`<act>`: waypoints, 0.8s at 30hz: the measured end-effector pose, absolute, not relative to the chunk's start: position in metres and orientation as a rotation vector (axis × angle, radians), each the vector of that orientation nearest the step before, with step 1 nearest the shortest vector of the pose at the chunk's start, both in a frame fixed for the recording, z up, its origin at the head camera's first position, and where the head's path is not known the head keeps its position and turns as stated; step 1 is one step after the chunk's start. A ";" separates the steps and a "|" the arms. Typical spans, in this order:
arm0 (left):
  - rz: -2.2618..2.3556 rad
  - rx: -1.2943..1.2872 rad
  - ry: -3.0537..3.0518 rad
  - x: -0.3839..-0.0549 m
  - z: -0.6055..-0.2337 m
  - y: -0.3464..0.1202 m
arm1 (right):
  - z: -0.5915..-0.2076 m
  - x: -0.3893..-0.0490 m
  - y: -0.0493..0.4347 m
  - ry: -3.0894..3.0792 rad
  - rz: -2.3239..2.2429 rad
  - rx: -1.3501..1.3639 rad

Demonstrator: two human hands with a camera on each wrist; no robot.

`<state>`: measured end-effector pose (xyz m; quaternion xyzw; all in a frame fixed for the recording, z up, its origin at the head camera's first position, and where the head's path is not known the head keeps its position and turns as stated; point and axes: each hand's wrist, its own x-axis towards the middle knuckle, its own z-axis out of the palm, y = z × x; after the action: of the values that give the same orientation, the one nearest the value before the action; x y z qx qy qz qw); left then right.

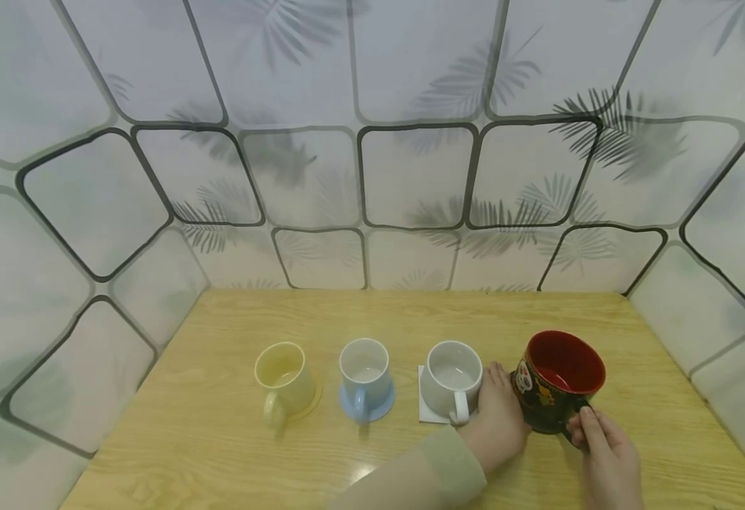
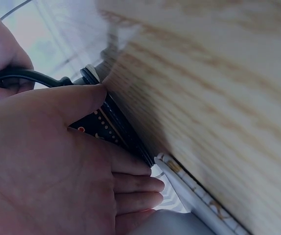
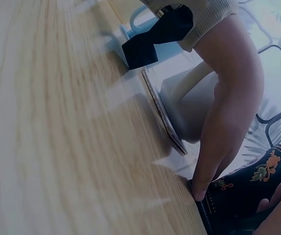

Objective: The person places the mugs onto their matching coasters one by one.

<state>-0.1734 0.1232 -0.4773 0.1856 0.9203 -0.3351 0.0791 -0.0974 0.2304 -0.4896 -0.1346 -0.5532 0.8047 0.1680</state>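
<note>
A black mug (image 1: 541, 404) with a red inside and painted flowers is tilted at the right, its handle gripped by my right hand (image 1: 611, 450). My left hand (image 1: 500, 418) lies between this mug and a white mug (image 1: 454, 379), fingers extended. In the left wrist view its thumb and fingers (image 2: 138, 183) touch a thin black edge, seemingly a coaster (image 2: 126, 125), at the black mug's base. The right wrist view shows the left thumb at that same edge, beside the black mug's flower-painted wall (image 3: 265, 171).
The white mug stands on a square white coaster (image 1: 433, 416). Left of it are a pale blue mug (image 1: 365, 375) on a blue coaster (image 1: 382, 409) and a yellow mug (image 1: 286, 382) on a yellow coaster (image 1: 316, 400). Patterned walls (image 1: 411, 177) enclose the wooden table (image 1: 219, 439).
</note>
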 end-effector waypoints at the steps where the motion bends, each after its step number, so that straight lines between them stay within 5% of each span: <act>1: -1.007 0.555 2.751 -0.174 -0.477 0.123 | -0.490 -0.097 0.231 -1.594 2.283 -0.371; 24: -0.991 0.685 2.766 -0.169 -0.480 0.114 | -0.491 -0.093 0.244 -1.943 2.109 -0.361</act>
<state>-0.1691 0.1142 -0.4801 0.2267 0.9150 -0.3278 0.0624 -0.0931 0.2442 -0.4913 -0.1240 -0.6670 0.7239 0.1255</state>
